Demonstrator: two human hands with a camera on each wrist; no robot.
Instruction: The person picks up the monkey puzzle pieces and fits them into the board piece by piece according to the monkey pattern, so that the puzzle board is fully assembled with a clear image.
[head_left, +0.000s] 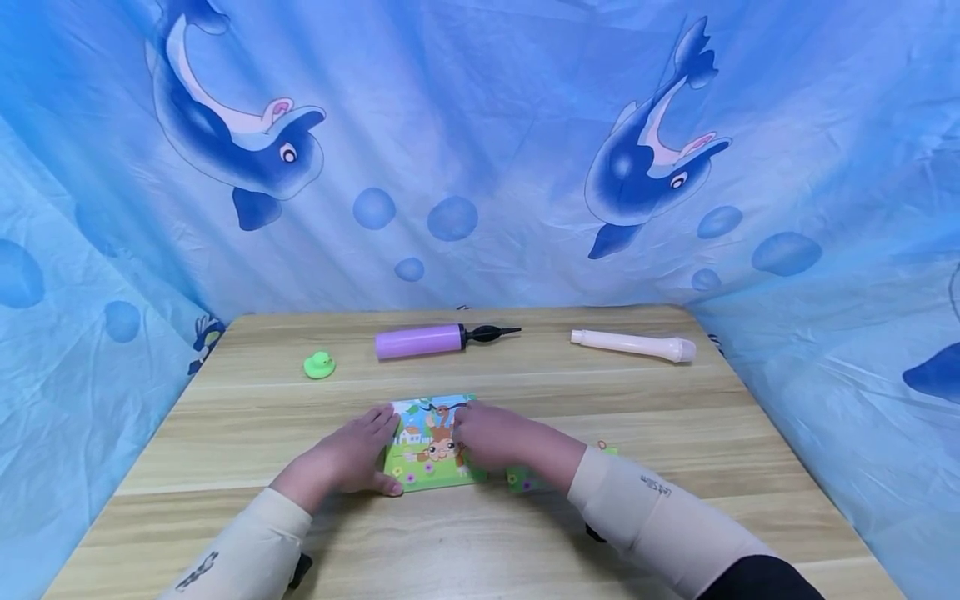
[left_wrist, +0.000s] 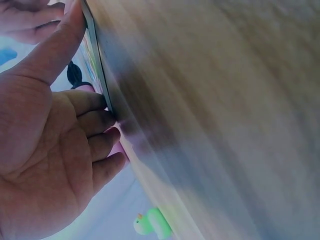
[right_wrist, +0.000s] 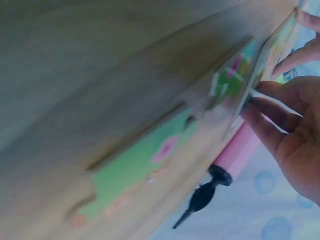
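Observation:
A jigsaw puzzle board (head_left: 437,475) with a monkey picture lies flat on the table. My left hand (head_left: 360,454) braces its left side, fingers fairly straight along the edge and thumb at the near corner. Over the board's right side is my right hand (head_left: 491,437), its thumb and fingers drawn together on what looks like a puzzle piece, mostly hidden by the fingers. Just right of the board, a loose green puzzle piece (right_wrist: 232,72) rests on the table. Another longer green puzzle piece (right_wrist: 145,160) lies farther right, partly covered by the right forearm in the head view.
Behind the board lies a purple balloon pump (head_left: 420,342) with a black nozzle. To its left sits a green toy duck (head_left: 319,365); to its right is a pale pink microphone-shaped stick (head_left: 633,344). A blue dolphin curtain (head_left: 480,150) hangs behind the wooden table (head_left: 450,554).

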